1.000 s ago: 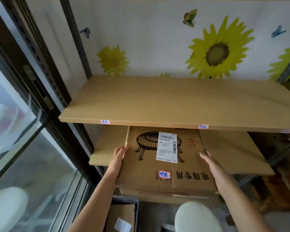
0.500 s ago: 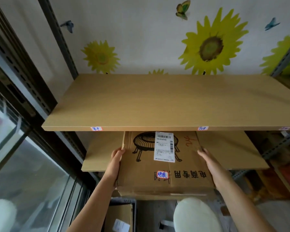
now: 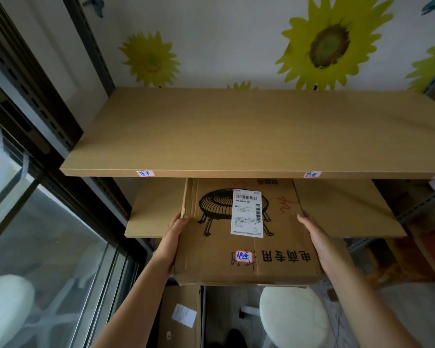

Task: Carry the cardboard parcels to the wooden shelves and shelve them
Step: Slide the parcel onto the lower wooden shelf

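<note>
A flat cardboard parcel (image 3: 211,249), printed with a round heater drawing and bearing a white shipping label, lies half on the lower wooden shelf (image 3: 151,217), its far end under the upper wooden shelf (image 3: 236,131). My left hand (image 3: 172,239) presses on the parcel's left edge. Against its right edge rests my right hand (image 3: 317,237). The near end of the parcel overhangs the shelf front.
A second cardboard parcel (image 3: 181,317) with a white label stands on the floor below. A round white stool (image 3: 291,315) is beside it. Glass sliding doors (image 3: 48,247) run along the left, and more shelving with goods stands at the right (image 3: 427,222).
The parcel has slid a little deeper under the upper shelf, both hands staying on its sides. My view has tilted upward slightly.
</note>
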{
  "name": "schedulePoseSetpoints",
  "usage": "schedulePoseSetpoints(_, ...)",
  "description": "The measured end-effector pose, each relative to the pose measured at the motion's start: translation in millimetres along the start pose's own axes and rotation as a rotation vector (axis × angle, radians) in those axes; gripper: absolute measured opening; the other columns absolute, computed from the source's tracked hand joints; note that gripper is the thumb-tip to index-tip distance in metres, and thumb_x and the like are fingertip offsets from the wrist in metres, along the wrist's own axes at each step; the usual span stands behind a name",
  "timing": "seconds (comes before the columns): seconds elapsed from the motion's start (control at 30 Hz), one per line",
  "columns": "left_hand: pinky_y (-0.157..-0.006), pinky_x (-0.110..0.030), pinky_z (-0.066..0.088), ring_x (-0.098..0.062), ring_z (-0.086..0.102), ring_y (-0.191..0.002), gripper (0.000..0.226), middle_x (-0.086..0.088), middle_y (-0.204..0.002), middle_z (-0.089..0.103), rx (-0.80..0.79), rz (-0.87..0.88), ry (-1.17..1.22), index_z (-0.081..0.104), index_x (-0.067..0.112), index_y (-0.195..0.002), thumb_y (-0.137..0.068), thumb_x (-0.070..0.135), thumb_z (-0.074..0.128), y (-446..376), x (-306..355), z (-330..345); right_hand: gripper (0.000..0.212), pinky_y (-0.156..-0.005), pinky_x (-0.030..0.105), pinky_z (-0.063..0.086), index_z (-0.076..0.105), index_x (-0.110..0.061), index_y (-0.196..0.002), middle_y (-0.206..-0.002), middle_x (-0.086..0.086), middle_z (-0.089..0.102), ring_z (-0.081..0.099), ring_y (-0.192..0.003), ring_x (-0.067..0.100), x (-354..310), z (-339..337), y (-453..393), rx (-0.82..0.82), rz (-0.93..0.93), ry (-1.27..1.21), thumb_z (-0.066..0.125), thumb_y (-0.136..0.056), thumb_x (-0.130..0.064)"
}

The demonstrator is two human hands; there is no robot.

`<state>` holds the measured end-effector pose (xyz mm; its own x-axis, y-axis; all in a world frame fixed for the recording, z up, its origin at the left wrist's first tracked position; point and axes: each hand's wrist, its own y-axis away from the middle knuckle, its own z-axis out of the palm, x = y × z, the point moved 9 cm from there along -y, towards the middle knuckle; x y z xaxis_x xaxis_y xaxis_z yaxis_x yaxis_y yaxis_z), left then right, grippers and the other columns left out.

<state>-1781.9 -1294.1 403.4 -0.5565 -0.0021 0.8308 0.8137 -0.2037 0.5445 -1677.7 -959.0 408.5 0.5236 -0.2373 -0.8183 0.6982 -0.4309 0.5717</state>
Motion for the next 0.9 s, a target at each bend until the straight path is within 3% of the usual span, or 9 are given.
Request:
schedulePoseSetpoints(0.07,-0.073,-0.040,0.060,-0.032,0.069,-0.111,0.055,-0.015,-0.132,0.067,0.002,0.008,0.007,0.044,0.030,-0.156,-0.103,0.045,0.051,1.2,-0.2,-1.3,0.048,-0.096,0.052,0.051,0.052,-0.033,-0.138,-0.125,0.005,0.066,0.063,-0.112,0.031,3.9,-0.9,-0.8,0.002,0.024,0.002,0.050,-0.094,-0.055)
schedulePoseSetpoints(0.13,-0.069,-0.038,0.062,-0.032,0.071,-0.108,0.049,-0.015,-0.129,0.069,-0.011,0.006,0.007,0.046,0.031,-0.153,-0.106,0.042,0.047,3.0,0.0,-1.3,0.050,-0.102,0.055,0.046,0.053,-0.030,-0.137,-0.125,0.007,0.066,0.062,-0.114,0.032,4.7,-2.1,0.4,0.004,0.036,0.022,0.050,-0.094,-0.056)
schedulePoseSetpoints(0.23,-0.070,-0.039,0.061,-0.032,0.072,-0.105,0.043,-0.015,-0.124,0.071,-0.014,-0.001,0.007,0.051,0.031,-0.148,-0.106,0.041,0.047,8.7,2.4,-1.5,0.046,-0.087,0.042,0.051,0.053,-0.023,-0.137,-0.119,0.010,0.066,0.064,-0.106,0.029,1.8,-4.3,3.9,0.024,0.008,0.031,0.047,-0.099,-0.048)
schedulePoseSetpoints(0.3,-0.068,-0.038,0.060,-0.030,0.071,-0.100,0.040,-0.015,-0.120,0.071,0.004,-0.004,0.002,0.051,0.029,-0.144,-0.106,0.040,0.047,10.3,3.1,-5.7,0.042,-0.072,0.035,0.049,0.053,-0.019,-0.135,-0.110,0.008,0.067,0.064,-0.097,0.025,2.9,-5.6,6.6,0.030,-0.006,0.021,0.045,-0.101,-0.043)
schedulePoseSetpoints(0.37,-0.070,-0.040,0.058,-0.032,0.069,-0.097,0.037,-0.017,-0.119,0.069,0.025,-0.023,0.005,0.052,0.028,-0.141,-0.106,0.039,0.048,11.7,-0.1,-11.6,0.039,-0.067,0.032,0.046,0.054,-0.018,-0.131,-0.102,0.006,0.067,0.063,-0.090,0.021,7.2,-5.4,9.6,0.033,0.000,-0.005,0.045,-0.101,-0.041)
schedulePoseSetpoints(0.57,-0.076,-0.047,0.058,-0.033,0.065,-0.093,0.029,-0.017,-0.112,0.065,0.084,-0.055,0.016,0.049,0.033,-0.131,-0.103,0.041,0.053,22.8,-7.1,-16.8,0.040,-0.074,0.038,0.050,0.051,-0.025,-0.131,-0.114,0.010,0.067,0.064,-0.101,0.025,28.3,3.5,18.3,-0.023,0.074,-0.156,0.055,-0.096,-0.044)
schedulePoseSetpoints(0.7,-0.070,-0.043,0.056,-0.031,0.065,-0.088,0.029,-0.014,-0.106,0.063,0.094,-0.077,0.031,0.047,0.036,-0.130,-0.102,0.040,0.055,33.3,-8.6,-16.9,0.050,-0.078,0.040,0.052,0.051,-0.024,-0.135,-0.123,0.013,0.067,0.064,-0.109,0.028,36.6,4.1,21.5,-0.049,0.106,-0.160,0.057,-0.093,-0.049)
schedulePoseSetpoints(0.9,-0.068,-0.042,0.057,-0.028,0.066,-0.088,0.031,-0.011,-0.105,0.065,0.079,-0.065,0.063,0.046,0.034,-0.134,-0.103,0.037,0.054,48.8,-5.1,-16.0,0.054,-0.082,0.042,0.053,0.056,-0.024,-0.133,-0.119,0.011,0.071,0.066,-0.111,0.030,45.2,-5.0,31.4,-0.008,0.131,-0.196,0.062,-0.088,-0.053)
